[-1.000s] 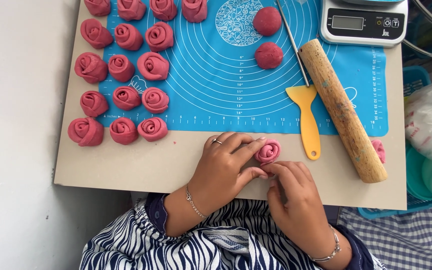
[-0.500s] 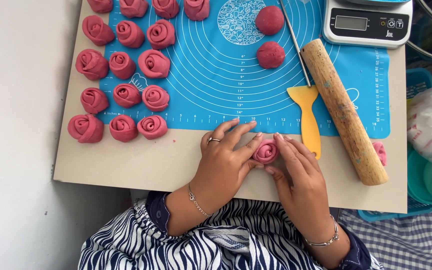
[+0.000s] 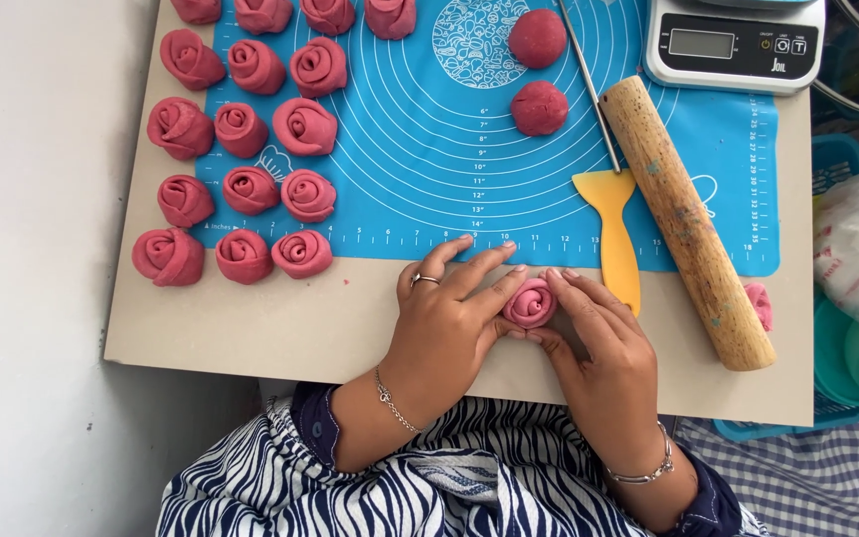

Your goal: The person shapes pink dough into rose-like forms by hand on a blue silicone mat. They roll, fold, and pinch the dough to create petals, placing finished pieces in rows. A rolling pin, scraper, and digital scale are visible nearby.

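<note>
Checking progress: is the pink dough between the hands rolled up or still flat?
Rolled up: the dough rose shows spiral layers, cupped by both hands.

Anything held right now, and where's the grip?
Yes: the pink dough rose, cupped at its sides between the left hand and right hand, resting on the board.

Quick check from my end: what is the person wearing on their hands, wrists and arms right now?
The left hand is bare apart from a silver ring on one finger, with a thin silver chain bracelet at the wrist. The right hand has no visible ring and a silver bracelet at its wrist. Both forearms end in pushed-up sleeves of navy fabric with wavy white stripes.
</note>
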